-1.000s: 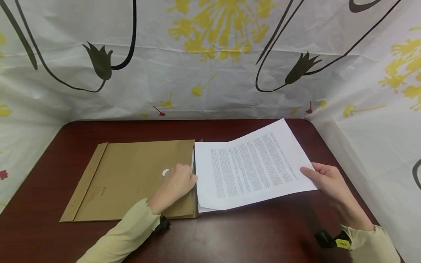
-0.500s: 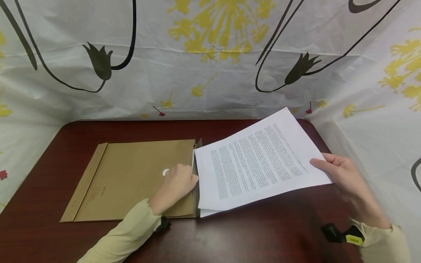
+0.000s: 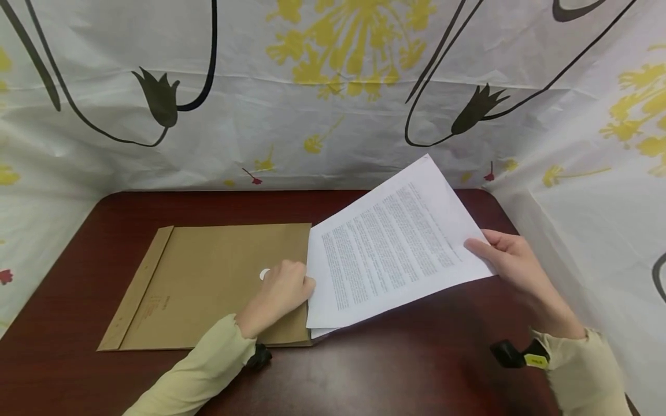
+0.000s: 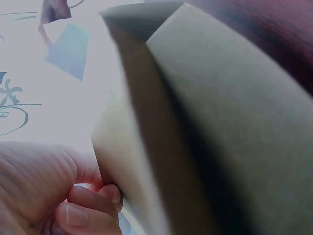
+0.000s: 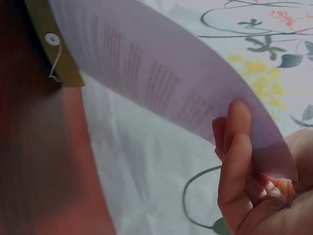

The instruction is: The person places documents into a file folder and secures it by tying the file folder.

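On the dark red, glossy bench [image 3: 395, 370], the flat brown paper envelope [image 3: 218, 266] lies toward nine o'clock; the grip of the left hand [image 3: 276, 294] pinches its mouth edge at three o'clock, probably to keep the mouth apart and steady. The grip of the right hand [image 3: 512, 260] holds the white printed paper sheets [image 3: 385, 248] by their outer edge, sloping up toward two o'clock from this mouth, seemingly against sagging.

Can see table [image 3: 374, 370] at six o'clock, white cloth [image 3: 239, 156] at twelve, dark tulips [image 3: 160, 99] printed at ten and two.
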Demonstrator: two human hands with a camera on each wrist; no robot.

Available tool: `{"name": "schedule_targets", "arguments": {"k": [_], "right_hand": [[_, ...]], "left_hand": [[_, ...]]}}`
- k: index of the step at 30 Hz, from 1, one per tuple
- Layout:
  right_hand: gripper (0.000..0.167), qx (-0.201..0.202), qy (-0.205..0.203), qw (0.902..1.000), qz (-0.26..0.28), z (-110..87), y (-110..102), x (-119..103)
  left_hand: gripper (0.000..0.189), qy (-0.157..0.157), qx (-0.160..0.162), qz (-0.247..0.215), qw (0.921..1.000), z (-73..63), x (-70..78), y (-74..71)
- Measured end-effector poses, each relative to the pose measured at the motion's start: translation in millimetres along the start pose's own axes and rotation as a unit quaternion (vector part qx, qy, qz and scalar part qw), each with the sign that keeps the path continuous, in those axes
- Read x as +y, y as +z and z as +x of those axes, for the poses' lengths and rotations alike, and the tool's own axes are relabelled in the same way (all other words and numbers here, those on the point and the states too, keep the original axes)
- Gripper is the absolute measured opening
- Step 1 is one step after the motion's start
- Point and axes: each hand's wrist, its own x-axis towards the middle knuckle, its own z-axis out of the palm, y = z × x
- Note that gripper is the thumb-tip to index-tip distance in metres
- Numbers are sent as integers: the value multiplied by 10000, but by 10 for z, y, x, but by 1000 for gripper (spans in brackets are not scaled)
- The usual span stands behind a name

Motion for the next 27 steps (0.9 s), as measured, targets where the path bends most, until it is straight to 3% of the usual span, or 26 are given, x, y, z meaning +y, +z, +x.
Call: {"name": "schedule_targets", "arguments": {"k": [6,15,19,22,24,27], "right_hand": [[15,266,-380,9925,-1131,77,37,154],[40,764,-198,9903,-1142,28,271,459],[35,973,29,9935,-588,-5,300,560],[16,1105,320,9926,378,-29,325,624],[10,1210,536,9857,1045,-46,352,668],[16,1397,824,9714,1733,-70,397,730]], "left_hand": [[36,-93,-28,-77,9999,1,5,4],[38,-54,-78,-254,9996,2,-15,5],[37,-69,-85,-255,9996,6,-21,2],[36,-129,-70,-291,9995,7,-22,-7],[36,-173,-73,-330,9993,9,-24,-13],[36,-215,-91,-388,9990,13,-32,-15]]}}
